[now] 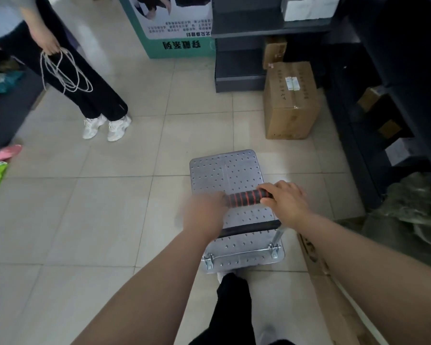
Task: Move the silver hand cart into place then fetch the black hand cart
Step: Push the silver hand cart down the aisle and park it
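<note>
The silver hand cart [225, 168] stands on the tiled floor just ahead of my feet, its perforated metal deck empty. Its handle [246, 196] has a black grip with red rings and rises toward me. My right hand [285, 199] is wrapped around the right end of that grip. My left hand [204, 215] is blurred at the left end of the grip, and whether its fingers are closed on it is unclear. No black hand cart is in view.
A cardboard box [290, 100] sits on the floor just past the cart, beside dark shelving [396, 95] along the right. A person [85, 78] holding a coil of white cord stands at the far left. A green printed box [174, 26] is at the back.
</note>
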### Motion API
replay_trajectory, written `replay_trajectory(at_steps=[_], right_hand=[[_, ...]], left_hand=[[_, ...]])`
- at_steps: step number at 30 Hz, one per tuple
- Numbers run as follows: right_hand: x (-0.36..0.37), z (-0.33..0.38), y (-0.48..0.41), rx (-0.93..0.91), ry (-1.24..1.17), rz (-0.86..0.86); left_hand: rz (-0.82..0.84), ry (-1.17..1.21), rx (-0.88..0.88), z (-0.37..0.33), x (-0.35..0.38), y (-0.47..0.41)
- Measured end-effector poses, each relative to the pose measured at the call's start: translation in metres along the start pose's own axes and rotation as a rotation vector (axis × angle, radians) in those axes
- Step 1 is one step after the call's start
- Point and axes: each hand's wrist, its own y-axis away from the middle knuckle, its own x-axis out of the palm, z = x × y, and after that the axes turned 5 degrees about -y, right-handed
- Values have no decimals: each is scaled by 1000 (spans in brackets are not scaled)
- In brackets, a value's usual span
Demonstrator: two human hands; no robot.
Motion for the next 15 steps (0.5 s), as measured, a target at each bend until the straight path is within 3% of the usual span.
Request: replay_trajectory(at_steps=[15], right_hand=[[-82,-14,-233,-20,-62,89]], left_hand=[[33,41,-78,-9,-65,-218]])
